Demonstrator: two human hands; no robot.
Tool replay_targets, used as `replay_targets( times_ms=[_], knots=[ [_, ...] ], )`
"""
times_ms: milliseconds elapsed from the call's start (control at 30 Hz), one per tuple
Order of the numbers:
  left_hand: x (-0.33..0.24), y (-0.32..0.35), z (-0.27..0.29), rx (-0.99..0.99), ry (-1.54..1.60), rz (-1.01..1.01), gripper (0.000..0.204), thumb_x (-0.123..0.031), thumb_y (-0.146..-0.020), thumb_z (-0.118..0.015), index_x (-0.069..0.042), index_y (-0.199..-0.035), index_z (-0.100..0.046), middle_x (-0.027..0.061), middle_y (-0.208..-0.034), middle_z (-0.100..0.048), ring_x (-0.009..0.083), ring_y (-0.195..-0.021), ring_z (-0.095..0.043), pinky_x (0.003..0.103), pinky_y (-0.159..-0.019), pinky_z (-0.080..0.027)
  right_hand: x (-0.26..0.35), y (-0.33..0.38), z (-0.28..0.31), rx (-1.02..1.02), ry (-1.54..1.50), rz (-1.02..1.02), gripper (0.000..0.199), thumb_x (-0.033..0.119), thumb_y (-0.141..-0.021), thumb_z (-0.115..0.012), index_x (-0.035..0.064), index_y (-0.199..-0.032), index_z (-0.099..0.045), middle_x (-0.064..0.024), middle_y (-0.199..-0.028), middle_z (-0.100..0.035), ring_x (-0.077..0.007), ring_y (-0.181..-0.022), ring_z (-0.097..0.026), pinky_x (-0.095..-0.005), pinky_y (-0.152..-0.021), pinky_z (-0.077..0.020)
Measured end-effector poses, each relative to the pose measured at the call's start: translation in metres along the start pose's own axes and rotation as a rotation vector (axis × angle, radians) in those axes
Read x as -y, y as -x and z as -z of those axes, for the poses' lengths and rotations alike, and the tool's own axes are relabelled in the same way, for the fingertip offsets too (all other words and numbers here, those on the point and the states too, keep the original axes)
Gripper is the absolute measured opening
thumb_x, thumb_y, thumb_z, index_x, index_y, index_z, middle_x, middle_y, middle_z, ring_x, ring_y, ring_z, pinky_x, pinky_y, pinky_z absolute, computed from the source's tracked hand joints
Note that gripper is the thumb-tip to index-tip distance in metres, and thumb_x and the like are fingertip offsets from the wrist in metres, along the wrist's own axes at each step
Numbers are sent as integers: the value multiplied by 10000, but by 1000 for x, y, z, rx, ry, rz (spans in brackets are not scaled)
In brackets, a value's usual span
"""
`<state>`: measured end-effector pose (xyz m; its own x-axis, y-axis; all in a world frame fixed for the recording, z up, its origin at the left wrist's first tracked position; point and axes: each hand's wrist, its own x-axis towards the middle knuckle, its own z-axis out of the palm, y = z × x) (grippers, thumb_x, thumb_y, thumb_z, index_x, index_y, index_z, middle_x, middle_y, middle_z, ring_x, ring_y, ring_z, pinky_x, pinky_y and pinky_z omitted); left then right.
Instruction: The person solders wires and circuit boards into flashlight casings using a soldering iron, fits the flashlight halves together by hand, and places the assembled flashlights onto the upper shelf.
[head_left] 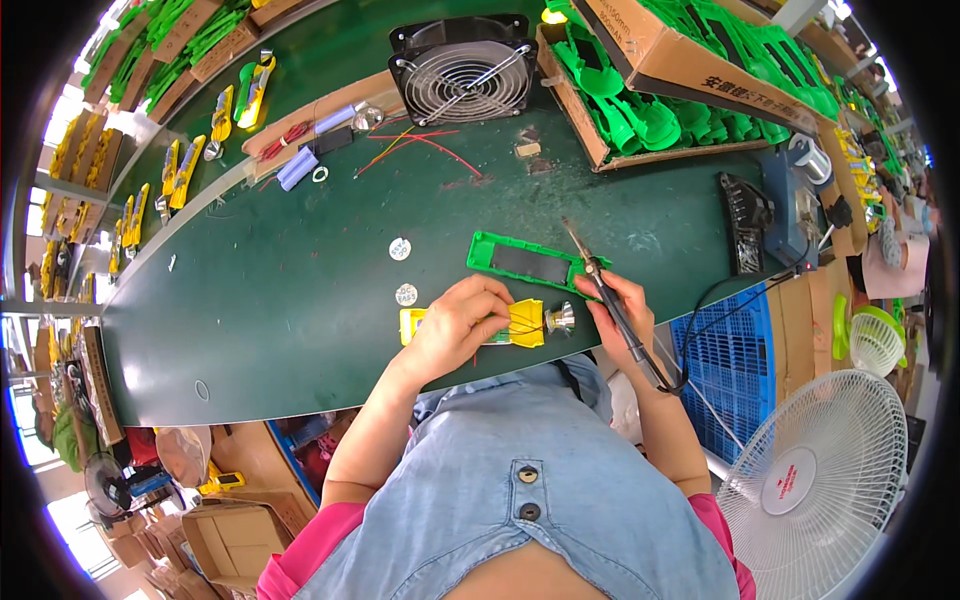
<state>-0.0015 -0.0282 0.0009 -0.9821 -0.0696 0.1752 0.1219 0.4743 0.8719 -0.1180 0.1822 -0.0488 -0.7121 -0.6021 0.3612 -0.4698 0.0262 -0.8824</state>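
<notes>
My left hand [455,328] rests closed over a yellow flashlight housing [527,325] at the table's near edge. A small green circuit board shows beside its fingers, and thin wires run to a shiny cone reflector [561,318] at the housing's right end. In my right hand [630,308] is a soldering iron [590,262], its tip pointing up and away to the left. The iron crosses the right end of a green plastic shell [483,252] with a dark strip inside. My right fingertips are by that end; whether they touch it is hard to tell.
Two round white labels [400,248] lie left of the shell. Further back are blue battery cells [297,168], red wires [440,147], a black fan [463,78] and a carton of green shells [640,125]. At right stand a soldering station [790,215] and iron holder [745,222].
</notes>
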Motion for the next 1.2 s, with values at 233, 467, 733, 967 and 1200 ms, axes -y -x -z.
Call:
replay_targets(
  times_ms=[233,467,733,967,1200],
  knots=[
    [1,3,-9,-278,751,330,50,-6,-862,-488,19,-892,-518,106,-944,-561,170,-838,-576,279,-782,-448,4,6,11,186,-83,-44,462,-116,-755,-559,35,-1141,-354,-157,-1040,-615,-245,-978,-605,-310,-845,-471],
    [-12,0,1,-366,236,326,44,8,-763,-601,-35,-756,-594,51,-839,-584,138,-781,-558,289,-754,-428,25,0,13,92,230,250,348,3,-673,-686,71,-974,-524,-72,-754,-663,-243,-707,-649,-449,-922,-403],
    [3,-13,21,-1,-780,-40,32,-107,-678,-605,-112,-702,-625,26,-686,-506,210,-765,-467,333,-713,-371,33,-4,-14,-204,-553,-367,191,9,-773,-624,-50,-939,-550,-152,-857,-619,-188,-688,-624,-263,-643,-518],
    [-2,-20,23,193,-822,32,49,-104,-727,-571,-106,-696,-609,39,-710,-487,220,-776,-464,337,-706,-377,27,-22,-18,-163,-603,-633,151,15,-783,-604,-46,-910,-550,-91,-741,-596,-123,-597,-581,-225,-518,-465],
    [-2,-20,17,209,-876,68,35,-96,-707,-575,-90,-702,-609,67,-732,-492,235,-799,-474,340,-697,-392,30,-25,-20,-117,-531,-660,147,-2,-774,-612,-38,-905,-559,-75,-757,-605,-105,-609,-583,-196,-511,-437]
  ],
)
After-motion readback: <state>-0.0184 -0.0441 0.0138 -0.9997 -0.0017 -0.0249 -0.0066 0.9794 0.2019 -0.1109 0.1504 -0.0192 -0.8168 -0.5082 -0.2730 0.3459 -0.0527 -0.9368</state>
